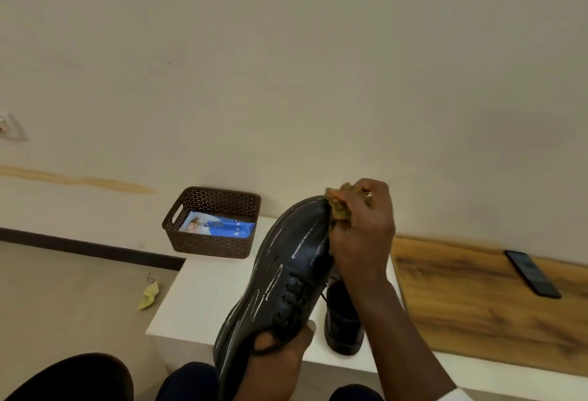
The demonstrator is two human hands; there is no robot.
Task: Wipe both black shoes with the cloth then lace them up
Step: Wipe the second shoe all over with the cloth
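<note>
While the person sat with knees at six o'clock, the left hand gripped the heel end of the lifted black shoe, thumb hooked into its opening, toe raised toward twelve o'clock. White streaks still crossed its upper and side, so I judged the wiping of this shoe only partly done. Its laces looked threaded, though whether they were tied I could not tell.

Just past it, at about four o'clock from the held shoe, the second black shoe stood on the white table, half hidden behind the right forearm. Whether it had been wiped I could not say. Lacing seemed yet to come.

Higher up, the right hand reached across, its back to the camera and fingers curled tight round a bunched yellow-brown cloth, pressing it against the toe at one o'clock.

Farther off, at eleven o'clock, a brown perforated basket sat on the table's far corner with a printed blue packet inside. A dark phone lay on the wooden bench top at three o'clock. On the floor at nine o'clock lay a crumpled yellow scrap.
</note>
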